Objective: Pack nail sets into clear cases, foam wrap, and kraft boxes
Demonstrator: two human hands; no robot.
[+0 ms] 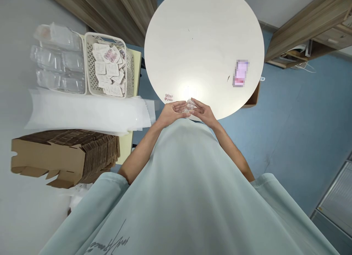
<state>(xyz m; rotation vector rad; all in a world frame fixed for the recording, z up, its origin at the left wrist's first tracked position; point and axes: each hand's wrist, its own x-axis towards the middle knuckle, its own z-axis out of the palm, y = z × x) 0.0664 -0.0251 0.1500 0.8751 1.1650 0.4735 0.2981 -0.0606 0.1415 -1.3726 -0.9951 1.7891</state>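
Note:
Close to the near edge of the round white table [203, 31], a small clear plastic case [189, 105] is held between both hands. My left hand [172, 113] grips it from the left, thumb on the near side and fingers on the far side. From the right, my right hand [204, 113] closes on it with thumb and fingertips. Whether anything lies inside the case is too small to tell. Just beyond my left hand, a small card with pink oval pieces in rows [168, 97] lies flat on the table.
A phone-like blurred object [240, 73] lies on the table's right. On the left, a side table [125, 152] bears a white basket [106, 37] of small cards, a bin of clear plastic boxes [62, 61], white sheets [90, 112] and stacked folded cardboard boxes [55, 156].

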